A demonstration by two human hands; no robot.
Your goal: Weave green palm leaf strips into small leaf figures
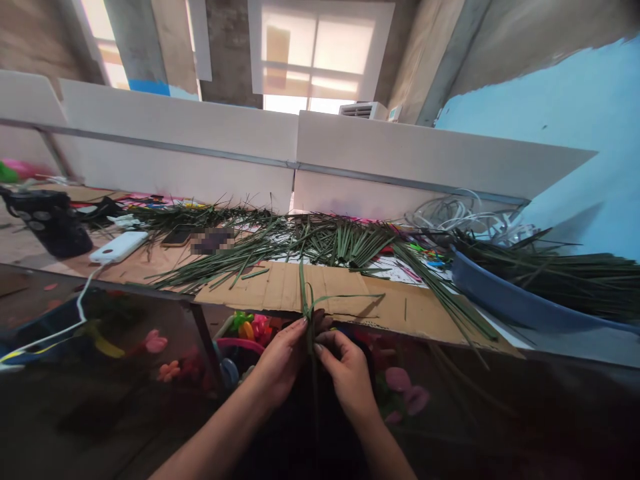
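Note:
Long green leaf strips cross and loop in front of me, just off the table's front edge. My left hand pinches them from the left, thumb pressed near the crossing. From the right, my right hand closes thumb and finger on the same strips, slightly lower. One strip end points up over the cardboard, another sticks out to the right, and one hangs down between my wrists. Some fingertips are hidden behind the strips.
Piles of green leaf strips cover the table. At right stands a blue basin full of them. A black cup, a white power bank and a phone are at left. Below sits a pink-rimmed bucket.

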